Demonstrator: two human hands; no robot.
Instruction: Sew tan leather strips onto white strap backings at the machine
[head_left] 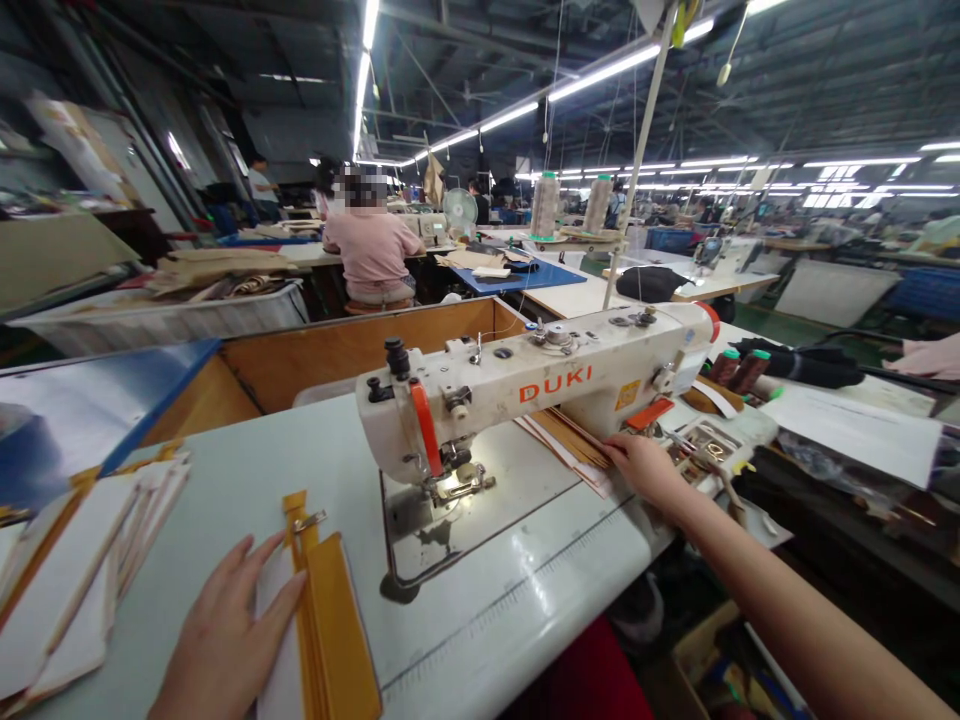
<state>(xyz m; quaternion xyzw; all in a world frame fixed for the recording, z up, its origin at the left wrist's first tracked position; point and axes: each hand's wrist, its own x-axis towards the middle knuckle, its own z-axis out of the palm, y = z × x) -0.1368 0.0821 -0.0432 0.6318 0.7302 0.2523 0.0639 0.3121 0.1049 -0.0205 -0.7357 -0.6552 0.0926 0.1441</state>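
My left hand (229, 625) lies with fingers stretched out on a mustard-yellow zipper piece (341, 610) with white backing. A metal zipper pull (310, 521) shows near its top end. My right hand (645, 465) reaches to the right side of the sewing machine (540, 370), its fingers closed on the near end of a stack of brown and white strips (574, 440). The strips lie under the machine's arm. What the fingertips pinch is partly hidden. Left of the machine's base plate, the presser foot (457, 485) has no fabric visible under it.
More white and mustard pieces (82, 570) are piled at the table's left. A wooden-sided bin (315, 350) stands behind the machine. Thread cones (739, 370) and a small parts tray (709, 447) sit at the right. A person in pink (371, 250) sits farther back.
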